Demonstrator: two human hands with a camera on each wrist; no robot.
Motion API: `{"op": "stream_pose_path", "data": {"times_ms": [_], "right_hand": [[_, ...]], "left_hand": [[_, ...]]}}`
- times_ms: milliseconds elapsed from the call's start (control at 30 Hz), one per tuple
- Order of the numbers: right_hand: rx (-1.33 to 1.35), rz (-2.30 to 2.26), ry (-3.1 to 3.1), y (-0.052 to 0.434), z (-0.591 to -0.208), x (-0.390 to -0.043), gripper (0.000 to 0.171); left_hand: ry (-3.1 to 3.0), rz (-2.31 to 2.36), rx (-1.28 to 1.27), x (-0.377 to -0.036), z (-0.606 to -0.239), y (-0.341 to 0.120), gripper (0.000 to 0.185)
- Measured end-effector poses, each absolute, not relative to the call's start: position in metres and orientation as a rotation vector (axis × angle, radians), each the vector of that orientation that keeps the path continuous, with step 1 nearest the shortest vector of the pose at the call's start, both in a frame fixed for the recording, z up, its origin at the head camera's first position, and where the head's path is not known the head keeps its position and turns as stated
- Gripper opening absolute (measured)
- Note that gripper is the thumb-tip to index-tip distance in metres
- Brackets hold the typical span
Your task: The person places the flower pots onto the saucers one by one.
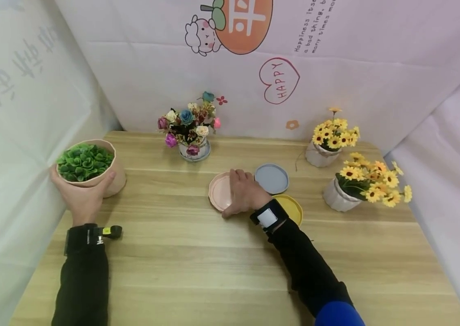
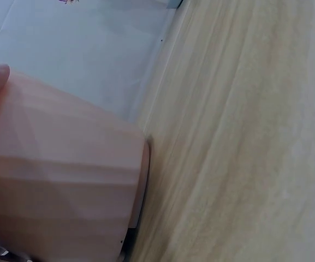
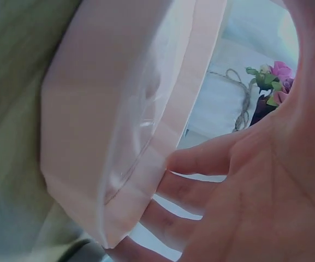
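Note:
At the left of the table, my left hand (image 1: 84,194) grips a pink flowerpot (image 1: 117,176) of leafy green plant (image 1: 85,162), its thumb on the near side of the rim. The left wrist view shows the pot's pale pink wall (image 2: 64,169) close to the table. My right hand (image 1: 247,192) holds a pink saucer (image 1: 219,192) near the middle, thumb at the near edge and fingers across the far side. In the right wrist view the fingertips (image 3: 182,161) touch the rim of that saucer (image 3: 72,125).
A blue-grey saucer (image 1: 271,178) and a yellow saucer (image 1: 291,209) lie beside the right wrist. Behind them, a pot of mixed roses (image 1: 192,149) stands on a grey saucer (image 1: 202,156). Two white pots (image 1: 339,197) of yellow flowers are at the right, the nearer one tilted.

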State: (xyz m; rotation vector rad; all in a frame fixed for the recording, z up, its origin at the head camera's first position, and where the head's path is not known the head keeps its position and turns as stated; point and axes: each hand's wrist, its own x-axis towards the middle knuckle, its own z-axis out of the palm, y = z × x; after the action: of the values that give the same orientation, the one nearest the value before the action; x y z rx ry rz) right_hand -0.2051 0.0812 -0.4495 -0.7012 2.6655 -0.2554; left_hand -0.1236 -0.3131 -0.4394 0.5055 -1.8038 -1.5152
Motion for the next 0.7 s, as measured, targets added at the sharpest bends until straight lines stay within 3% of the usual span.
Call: {"op": "stream_pose_path", "data": {"times_ms": [700], "right_hand": [[-0.801, -0.260, 2.720, 0.087, -0.452, -0.170, 0.145]], "left_hand": [[-1.873, -1.513, 0.503, -0.122, -0.435, -0.307, 0.121]]}}
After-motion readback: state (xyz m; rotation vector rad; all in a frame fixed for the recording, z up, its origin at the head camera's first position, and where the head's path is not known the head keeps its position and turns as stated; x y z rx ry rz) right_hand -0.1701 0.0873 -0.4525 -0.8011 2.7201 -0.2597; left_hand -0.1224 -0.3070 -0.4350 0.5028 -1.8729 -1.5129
